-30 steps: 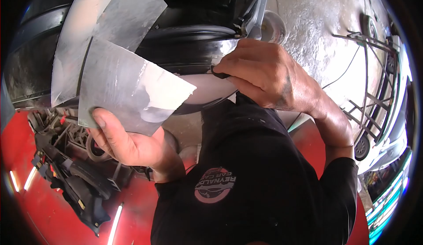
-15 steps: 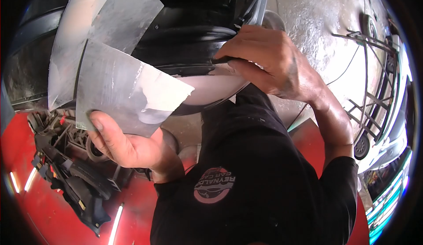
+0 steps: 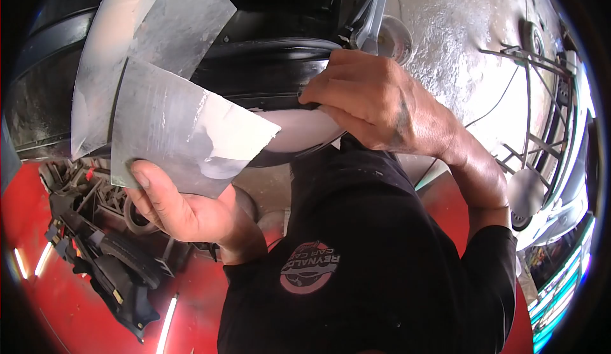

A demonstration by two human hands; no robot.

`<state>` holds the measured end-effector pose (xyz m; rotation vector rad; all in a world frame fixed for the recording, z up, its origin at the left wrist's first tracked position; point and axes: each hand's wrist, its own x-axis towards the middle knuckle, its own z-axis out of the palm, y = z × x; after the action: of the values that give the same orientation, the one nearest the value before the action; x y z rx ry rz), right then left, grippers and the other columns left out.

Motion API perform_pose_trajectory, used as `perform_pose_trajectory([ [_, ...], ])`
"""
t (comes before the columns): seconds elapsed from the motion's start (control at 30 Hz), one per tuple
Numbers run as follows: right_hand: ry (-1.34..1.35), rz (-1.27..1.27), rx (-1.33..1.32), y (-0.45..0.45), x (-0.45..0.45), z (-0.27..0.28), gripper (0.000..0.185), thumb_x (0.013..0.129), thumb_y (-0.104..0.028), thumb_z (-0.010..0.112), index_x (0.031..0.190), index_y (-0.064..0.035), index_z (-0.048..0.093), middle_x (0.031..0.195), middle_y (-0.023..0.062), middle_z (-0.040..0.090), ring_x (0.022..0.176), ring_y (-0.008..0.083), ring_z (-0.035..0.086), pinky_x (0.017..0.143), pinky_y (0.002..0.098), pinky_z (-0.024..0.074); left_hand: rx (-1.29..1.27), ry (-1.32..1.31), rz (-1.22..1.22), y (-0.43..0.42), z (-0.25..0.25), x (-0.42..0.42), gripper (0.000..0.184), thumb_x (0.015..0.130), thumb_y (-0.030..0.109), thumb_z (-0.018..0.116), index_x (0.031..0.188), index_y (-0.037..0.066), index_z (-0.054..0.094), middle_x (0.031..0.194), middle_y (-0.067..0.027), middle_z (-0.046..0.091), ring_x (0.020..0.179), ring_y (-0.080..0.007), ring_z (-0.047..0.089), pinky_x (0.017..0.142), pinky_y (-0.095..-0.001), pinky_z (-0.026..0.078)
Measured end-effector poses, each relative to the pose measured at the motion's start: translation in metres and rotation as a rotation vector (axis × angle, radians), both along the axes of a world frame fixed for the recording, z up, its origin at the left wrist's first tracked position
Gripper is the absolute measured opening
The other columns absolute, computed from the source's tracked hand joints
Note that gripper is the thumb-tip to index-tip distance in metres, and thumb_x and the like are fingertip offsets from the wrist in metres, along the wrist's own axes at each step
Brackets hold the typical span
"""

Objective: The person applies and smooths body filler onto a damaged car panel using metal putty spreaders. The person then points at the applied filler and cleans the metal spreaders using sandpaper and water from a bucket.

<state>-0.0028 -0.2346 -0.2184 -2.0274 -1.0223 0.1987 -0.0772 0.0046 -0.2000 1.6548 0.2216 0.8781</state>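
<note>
My left hand point(image 3: 184, 211) grips a grey flat plate point(image 3: 159, 118) by its lower edge, thumb on top. Whitish paste point(image 3: 235, 131) covers the plate's right corner. Behind it, other grey sheets point(image 3: 184, 23) rise at the upper left; how they join the plate is unclear. My right hand point(image 3: 375, 103) is closed in a pinch on a small dark thing point(image 3: 309, 103), mostly hidden by the fingers, at the edge of a black curved panel point(image 3: 267, 68). A smooth pale patch point(image 3: 302, 128) lies along that panel, just below my right fingertips.
A round container point(image 3: 394, 39) stands on the grey floor point(image 3: 445, 10) beyond my right hand. Dark car parts point(image 3: 130, 258) lie on the red floor point(image 3: 197, 316) at the lower left. Metal frames point(image 3: 541, 138) and a light-coloured car point(image 3: 569, 217) are at the right.
My right hand rose and moved back down, ending slightly left of where it was a second ago, still pinching the dark thing. My left hand and the plate shifted slightly left.
</note>
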Motion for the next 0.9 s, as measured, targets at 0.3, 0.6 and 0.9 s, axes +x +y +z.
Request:
perform_pose_trajectory([
  [0.3, 0.079, -0.055, 0.178, -0.020, 0.008, 0.018, 0.022, 0.078, 0.002, 0.069, 0.100, 0.0035, 0.071, 0.092, 0.0173, 0.070, 0.089, 0.0349, 0.068, 0.078, 0.0430, 0.0561, -0.210, 0.003, 0.061, -0.006, 0.007, 0.006, 0.042, 0.103, 0.021, 0.058, 0.125, -0.014, 0.064, 0.125, -0.0249, 0.065, 0.109, -0.0297, 0.067, 0.091, -0.0387, 0.056],
  [0.6, 0.085, -0.148, 0.071, -0.049, 0.007, -0.025, 0.022, 0.084, -0.003, 0.069, 0.105, 0.0037, 0.072, 0.098, 0.0161, 0.073, 0.095, 0.0342, 0.067, 0.082, 0.0425, 0.0555, 0.039, -0.002, 0.000, -0.010, 0.005, 0.010, 0.040, 0.106, 0.018, 0.053, 0.129, -0.014, 0.062, 0.135, -0.0290, 0.060, 0.119, -0.0337, 0.064, 0.097, -0.0439, 0.057],
  [0.9, 0.070, -0.124, 0.146, -0.046, 0.002, -0.037, 0.023, 0.084, -0.003, 0.067, 0.105, 0.0043, 0.071, 0.105, 0.0164, 0.073, 0.098, 0.0360, 0.065, 0.088, 0.0448, 0.0548, -0.131, 0.034, 0.019, -0.017, 0.008, 0.012, 0.044, 0.105, 0.020, 0.055, 0.136, -0.012, 0.056, 0.140, -0.0266, 0.058, 0.125, -0.0365, 0.061, 0.106, -0.0487, 0.054],
])
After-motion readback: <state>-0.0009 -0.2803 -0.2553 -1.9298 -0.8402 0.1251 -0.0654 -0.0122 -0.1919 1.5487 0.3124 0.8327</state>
